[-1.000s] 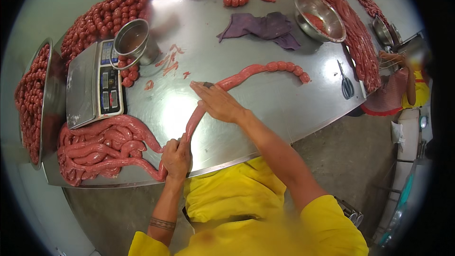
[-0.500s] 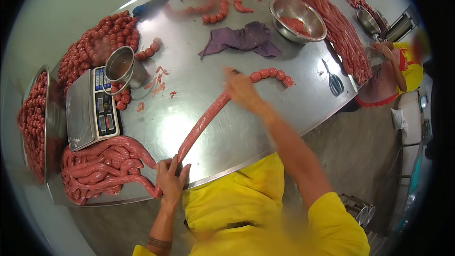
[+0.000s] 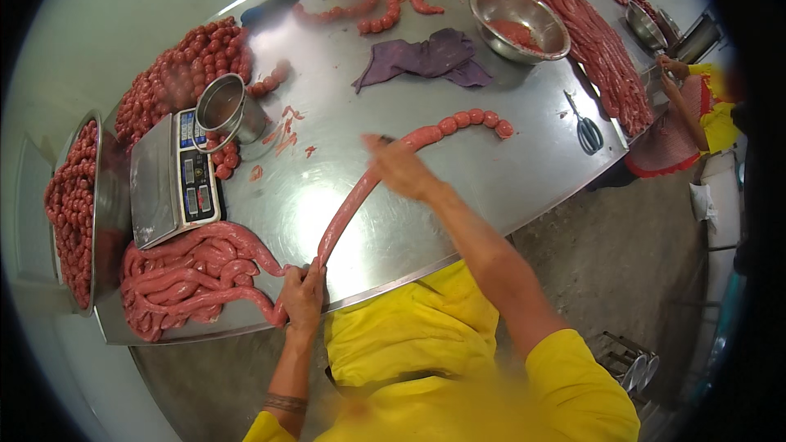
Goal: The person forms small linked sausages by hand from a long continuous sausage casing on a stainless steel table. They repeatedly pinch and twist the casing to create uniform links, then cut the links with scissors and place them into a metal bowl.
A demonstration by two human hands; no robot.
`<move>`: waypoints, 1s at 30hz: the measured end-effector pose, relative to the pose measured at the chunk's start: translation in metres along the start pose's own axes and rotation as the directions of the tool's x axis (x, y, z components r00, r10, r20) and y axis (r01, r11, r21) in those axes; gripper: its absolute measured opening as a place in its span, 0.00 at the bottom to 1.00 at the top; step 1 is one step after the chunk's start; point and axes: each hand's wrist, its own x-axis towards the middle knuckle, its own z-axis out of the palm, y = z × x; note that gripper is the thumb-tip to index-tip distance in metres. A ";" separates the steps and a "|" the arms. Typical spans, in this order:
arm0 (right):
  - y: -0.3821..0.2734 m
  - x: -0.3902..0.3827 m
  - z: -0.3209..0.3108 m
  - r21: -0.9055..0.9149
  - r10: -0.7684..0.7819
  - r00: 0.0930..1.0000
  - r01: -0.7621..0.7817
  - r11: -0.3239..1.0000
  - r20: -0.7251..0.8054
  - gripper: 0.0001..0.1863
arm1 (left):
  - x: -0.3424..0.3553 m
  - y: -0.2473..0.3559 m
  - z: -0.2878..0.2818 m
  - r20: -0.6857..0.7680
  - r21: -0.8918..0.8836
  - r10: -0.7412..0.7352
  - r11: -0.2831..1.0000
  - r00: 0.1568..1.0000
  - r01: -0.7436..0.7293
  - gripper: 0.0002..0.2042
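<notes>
A long raw sausage (image 3: 347, 214) runs diagonally across the steel table, from near its front edge toward the middle. Its far end is twisted into several short round links (image 3: 471, 119). My left hand (image 3: 303, 295) is closed round the sausage at the table's front edge, beside a coiled heap of untwisted sausage (image 3: 192, 274). Farther along, my right hand (image 3: 403, 168) grips the same sausage from above, just before a thick unlinked stretch. Its fingertips are blurred, and the sausage under the palm is hidden.
At left stand a scale (image 3: 176, 180), a metal pail (image 3: 225, 108), a pile of linked sausages (image 3: 184, 65) and a full basin (image 3: 100, 213). Beyond lie a purple cloth (image 3: 422, 60), a steel bowl (image 3: 520, 24) and scissors (image 3: 587, 127). A co-worker (image 3: 696, 106) is at far right.
My right hand has slid along the sausage toward me and to the left, uncovering a thick stretch behind the links. The fingers of my left hand, spread before, have closed round the sausage.
</notes>
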 end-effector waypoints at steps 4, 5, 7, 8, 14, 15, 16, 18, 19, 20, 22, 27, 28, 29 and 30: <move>-0.001 -0.072 -0.101 -0.155 0.105 0.916 -0.178 0.972 -0.388 0.27 | 0.005 0.021 -0.023 0.060 -0.128 -0.159 0.978 0.986 0.165 0.16; -0.010 -0.107 -0.114 -0.318 0.160 0.895 -0.308 0.897 -0.416 0.23 | 0.009 0.028 -0.029 0.086 -0.185 -0.221 0.954 0.971 0.234 0.17; -0.030 -0.172 -0.112 -0.551 0.423 0.823 -0.568 0.612 -0.378 0.18 | 0.033 0.044 -0.026 0.123 -0.137 -0.170 0.973 0.978 0.186 0.25; -0.032 -0.193 -0.103 -0.583 0.526 0.776 -0.619 0.526 -0.349 0.17 | 0.052 0.055 -0.015 0.076 -0.189 -0.123 0.973 0.989 0.136 0.26; 0.001 -0.267 -0.094 0.024 0.328 0.497 -0.523 0.852 -0.803 0.16 | 0.197 0.146 0.097 -0.043 -0.359 0.389 0.853 0.920 -0.377 0.26; 0.011 -0.286 -0.107 0.163 0.350 0.352 -0.463 0.871 -0.868 0.17 | 0.215 0.160 0.110 -0.053 -0.300 0.450 0.844 0.892 -0.444 0.24; 0.020 -0.310 -0.123 0.289 0.382 0.201 -0.375 0.881 -0.902 0.18 | 0.234 0.168 0.120 -0.035 -0.316 0.492 0.820 0.870 -0.477 0.22; 0.027 -0.377 -0.156 0.358 0.456 0.210 -0.378 0.854 -0.865 0.20 | 0.264 0.177 0.131 0.101 -0.336 0.574 0.789 0.813 -0.515 0.19; 0.029 -0.416 -0.170 0.215 0.503 0.349 -0.611 0.762 -0.790 0.21 | 0.274 0.175 0.133 0.128 -0.396 0.573 0.778 0.810 -0.488 0.18; 0.015 -0.468 -0.187 -0.327 0.599 0.679 -0.732 0.598 -0.424 0.22 | 0.283 0.171 0.134 0.234 -0.436 0.568 0.787 0.789 -0.437 0.17; -0.003 -0.554 -0.207 0.174 0.948 0.252 -0.960 0.220 0.192 0.17 | 0.284 0.164 0.137 0.236 -0.442 0.590 0.773 0.773 -0.455 0.16; -0.029 -0.623 -0.223 0.861 0.785 0.414 0.421 0.284 -0.461 0.32 | 0.272 0.158 0.141 0.087 -0.182 0.715 0.696 0.693 -0.695 0.21; -0.015 -0.600 -0.231 0.712 0.829 0.072 0.557 0.428 -0.555 0.40 | 0.272 0.158 0.139 0.103 -0.203 0.715 0.695 0.691 -0.689 0.23; 0.003 -0.567 -0.243 0.689 0.702 0.235 0.546 0.477 -0.672 0.52 | 0.272 0.157 0.137 0.106 -0.222 0.719 0.691 0.687 -0.688 0.26; 0.030 -0.524 -0.259 0.611 0.674 0.286 0.729 0.308 -0.681 0.52 | 0.273 0.156 0.133 0.055 -0.243 0.725 0.676 0.686 -0.695 0.28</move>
